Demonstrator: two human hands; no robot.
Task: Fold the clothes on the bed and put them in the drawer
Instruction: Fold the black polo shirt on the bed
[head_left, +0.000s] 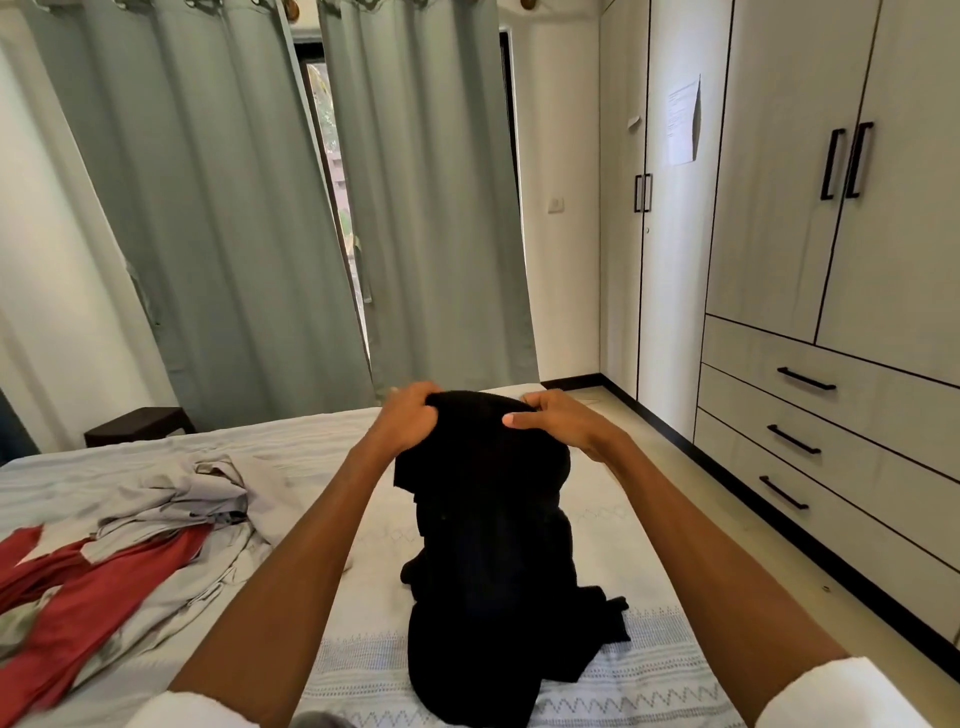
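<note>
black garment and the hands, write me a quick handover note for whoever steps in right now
Left hand and right hand both grip the top edge of the black garment, held up with its lower part bunched on the bed.
Grey clothes and a red garment lie unfolded on the bed's left side.
Drawers in the wardrobe on the right are closed.
Done: nothing folded yet.
Left: fold all, open a drawer, stow.

Black garment (488, 530) — plain, no pattern. Bed sheet (613, 525) white, with pale blue-grey zigzag and dotted bands at the near end. Left on the bed: red cloth (98, 577) under grey cloth (182, 499). Curtains (415, 208) muted grey-green. Wardrobe (810, 218) at right pale grey woodgrain — black handles (806, 379) and black edge lines. Sleeve cuffs (852, 696) white.
</note>
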